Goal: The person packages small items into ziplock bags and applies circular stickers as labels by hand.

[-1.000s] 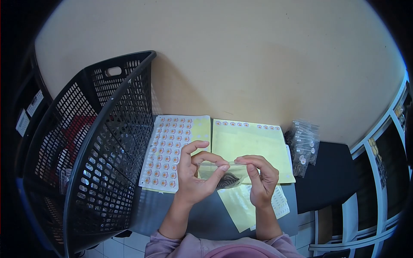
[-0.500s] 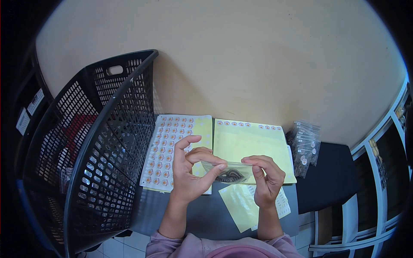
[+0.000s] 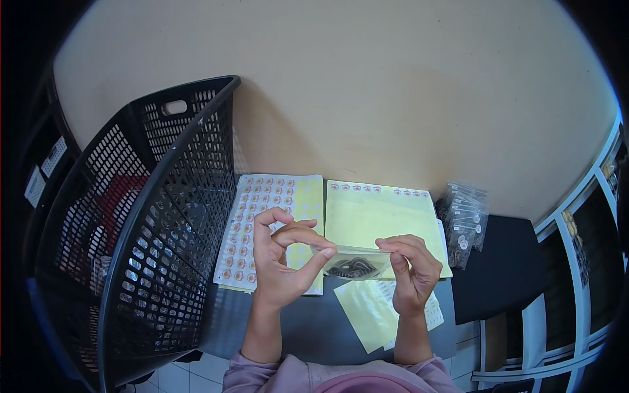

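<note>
Between my two hands is a small clear plastic bag (image 3: 354, 263) with dark, coiled, cord-like contents showing through it. My left hand (image 3: 283, 265) pinches the bag's upper left corner between thumb and index finger, its other fingers curled loosely. At the upper right corner, my right hand (image 3: 414, 272) pinches the bag with thumb and fingertips. The bag hangs level above the table, its top edge stretched between the two pinches. Behind the hands lie a sheet of round stickers (image 3: 252, 226) and a mostly peeled yellow backing sheet (image 3: 380, 213).
A tall black plastic basket (image 3: 177, 150) with filled bags inside stands at the left. Several filled clear bags with round stickers (image 3: 464, 226) are piled at the right beside a black surface (image 3: 498, 275). Smaller yellow sheets (image 3: 367, 318) lie near the grey table's (image 3: 301, 334) front. White shelving (image 3: 557, 367) stands far right.
My hands have moved slightly apart, the left one leftward and the right one rightward. More of the bag's front and its dark contents shows now.
</note>
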`<state>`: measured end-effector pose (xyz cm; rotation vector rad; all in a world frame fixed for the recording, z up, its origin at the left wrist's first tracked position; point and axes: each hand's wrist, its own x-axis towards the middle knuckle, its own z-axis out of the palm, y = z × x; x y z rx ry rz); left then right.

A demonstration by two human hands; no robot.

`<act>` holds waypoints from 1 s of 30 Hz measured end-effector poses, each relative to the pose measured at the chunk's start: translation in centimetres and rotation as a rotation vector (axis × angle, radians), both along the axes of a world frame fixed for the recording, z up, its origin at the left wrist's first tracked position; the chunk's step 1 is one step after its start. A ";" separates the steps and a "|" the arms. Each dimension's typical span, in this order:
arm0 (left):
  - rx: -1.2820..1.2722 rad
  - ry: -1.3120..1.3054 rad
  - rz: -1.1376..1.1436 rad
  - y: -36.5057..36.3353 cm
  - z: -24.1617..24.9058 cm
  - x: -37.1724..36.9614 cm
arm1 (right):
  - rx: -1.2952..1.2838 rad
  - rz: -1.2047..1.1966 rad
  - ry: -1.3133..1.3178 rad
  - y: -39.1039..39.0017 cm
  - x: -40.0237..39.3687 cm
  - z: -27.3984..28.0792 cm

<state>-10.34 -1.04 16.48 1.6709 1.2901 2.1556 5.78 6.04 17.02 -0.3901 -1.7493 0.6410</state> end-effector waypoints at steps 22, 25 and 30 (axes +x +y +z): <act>-0.040 -0.006 -0.033 -0.4 0.3 -0.5 | 0.021 -0.040 -0.002 0.1 0.5 0.3; -0.046 -0.021 -0.042 -0.3 0.3 -0.6 | 0.028 -0.053 -0.007 0.1 0.6 0.4; -0.063 -0.034 -0.053 -0.2 0.4 -0.6 | 0.051 -0.056 -0.013 0.4 0.7 0.4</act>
